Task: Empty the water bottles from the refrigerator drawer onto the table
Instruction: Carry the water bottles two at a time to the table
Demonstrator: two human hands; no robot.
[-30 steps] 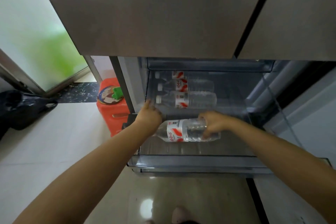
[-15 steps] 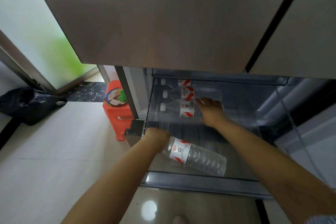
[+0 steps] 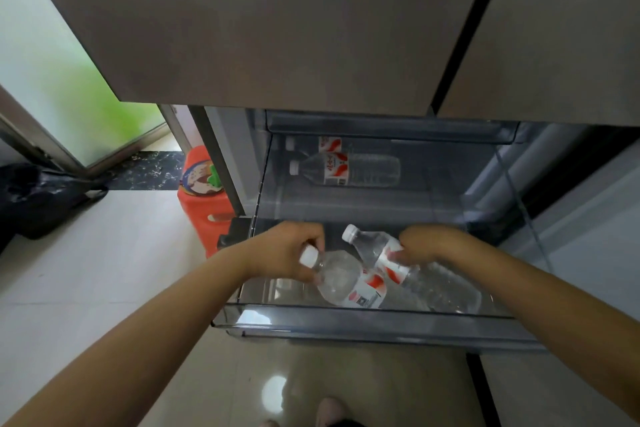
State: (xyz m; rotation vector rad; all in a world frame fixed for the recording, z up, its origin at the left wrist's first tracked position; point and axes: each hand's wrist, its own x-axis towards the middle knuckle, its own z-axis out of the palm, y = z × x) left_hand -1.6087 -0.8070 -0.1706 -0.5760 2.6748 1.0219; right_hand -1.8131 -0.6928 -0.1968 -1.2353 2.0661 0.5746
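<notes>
My left hand (image 3: 287,253) grips one bottle (image 3: 346,282) at its neck; my right hand (image 3: 420,244) pinches another bottle (image 3: 408,270) mid-body, both slanting caps-away over the drawer (image 3: 363,322).

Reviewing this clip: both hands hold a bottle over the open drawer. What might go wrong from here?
1. The left hand grips its bottle only near the cap end, so the heavy body may swing or slip.
2. The right hand holds the second bottle close against the first; they may knock together when lifted.
3. Two bottles lie at the drawer's back, needing a deeper reach.
</notes>
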